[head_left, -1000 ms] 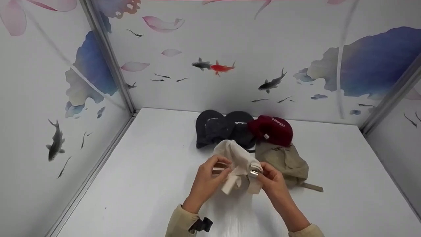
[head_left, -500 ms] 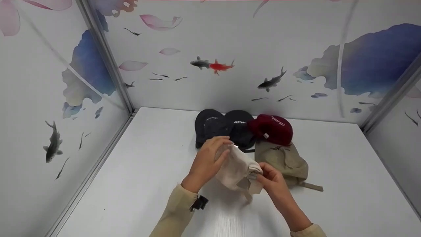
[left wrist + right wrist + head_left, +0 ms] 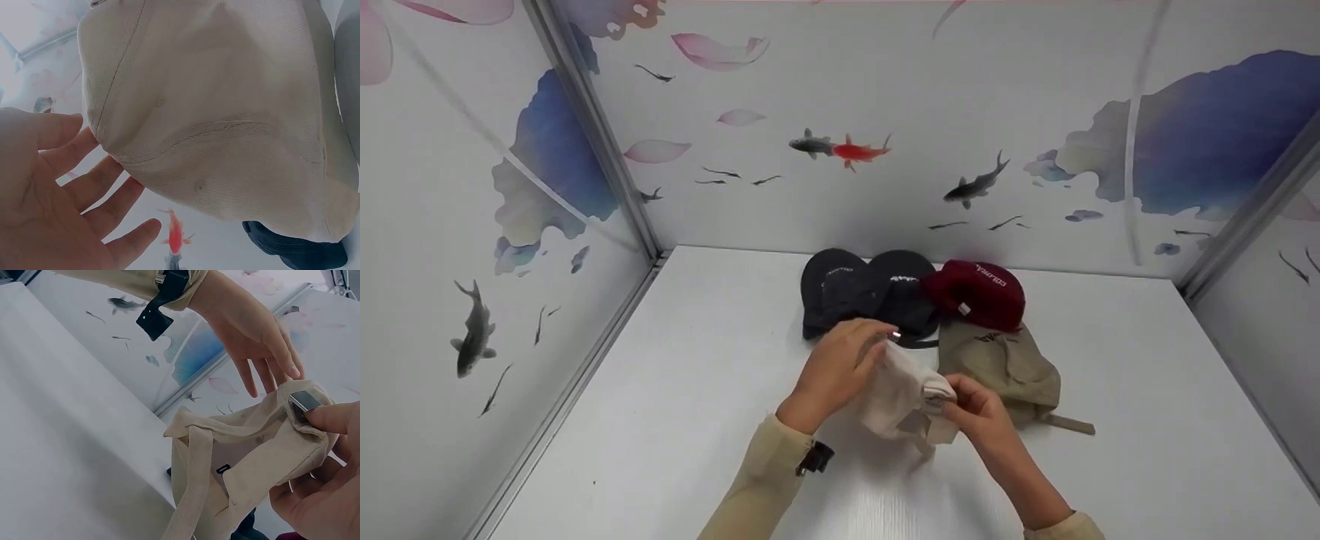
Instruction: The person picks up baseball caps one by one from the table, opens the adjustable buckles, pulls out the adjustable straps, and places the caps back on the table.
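A cream cap is held above the white table, its strap end hanging down. My right hand pinches the cap's back edge; in the right wrist view the thumb presses beside a metal buckle on the cream fabric. My left hand is at the cap's other side. The left wrist view shows the left hand's fingers spread, loosely extended, with their tips at the edge of the cap's crown.
Behind the cream cap lie two dark caps and a dark red cap. A khaki cap with its strap stretched out rests to the right. Printed panels surround the white table.
My left hand has moved from the strap side up and forward to the cap's crown, and the cap has turned. My right hand keeps its pinch at the buckle.
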Action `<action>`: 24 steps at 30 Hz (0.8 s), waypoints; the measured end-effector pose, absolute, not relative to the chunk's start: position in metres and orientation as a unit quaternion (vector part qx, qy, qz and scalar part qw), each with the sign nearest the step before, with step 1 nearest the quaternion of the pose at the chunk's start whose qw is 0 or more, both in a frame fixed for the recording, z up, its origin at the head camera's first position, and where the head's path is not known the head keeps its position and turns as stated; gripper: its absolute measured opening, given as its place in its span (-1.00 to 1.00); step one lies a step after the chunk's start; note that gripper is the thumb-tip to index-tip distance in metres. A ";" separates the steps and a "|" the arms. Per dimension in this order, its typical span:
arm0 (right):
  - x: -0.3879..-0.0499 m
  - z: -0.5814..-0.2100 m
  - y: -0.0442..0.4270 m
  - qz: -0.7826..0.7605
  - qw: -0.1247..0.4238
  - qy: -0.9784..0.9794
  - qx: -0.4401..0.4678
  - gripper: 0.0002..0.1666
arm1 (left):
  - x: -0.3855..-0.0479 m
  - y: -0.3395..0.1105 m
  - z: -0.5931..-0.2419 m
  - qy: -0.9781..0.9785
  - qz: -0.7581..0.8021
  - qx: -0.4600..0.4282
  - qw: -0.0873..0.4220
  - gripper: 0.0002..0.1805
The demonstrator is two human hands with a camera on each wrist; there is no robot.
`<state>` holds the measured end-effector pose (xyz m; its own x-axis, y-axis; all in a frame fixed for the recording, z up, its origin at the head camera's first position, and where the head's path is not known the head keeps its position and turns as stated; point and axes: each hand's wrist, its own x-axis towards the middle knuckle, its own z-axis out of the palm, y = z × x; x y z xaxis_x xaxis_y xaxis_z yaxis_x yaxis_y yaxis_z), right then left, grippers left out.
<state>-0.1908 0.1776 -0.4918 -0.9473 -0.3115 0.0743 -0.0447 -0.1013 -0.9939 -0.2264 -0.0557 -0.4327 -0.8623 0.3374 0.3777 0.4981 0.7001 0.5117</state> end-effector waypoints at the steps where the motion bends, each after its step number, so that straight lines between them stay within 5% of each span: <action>1: -0.191 -0.492 0.178 -0.730 0.092 0.663 -0.135 -0.73 | -0.226 -0.056 -0.433 -0.915 -0.306 -0.227 0.132 -0.73; 15: -0.188 -0.494 0.187 -0.714 0.075 0.688 -0.105 -0.78 | -0.213 -0.070 -0.430 -0.922 -0.275 -0.254 0.096 -0.89; 24: -0.193 -0.497 0.190 -0.700 0.081 0.695 -0.144 -0.56 | -0.199 -0.083 -0.432 -0.916 -0.291 -0.246 0.123 -0.93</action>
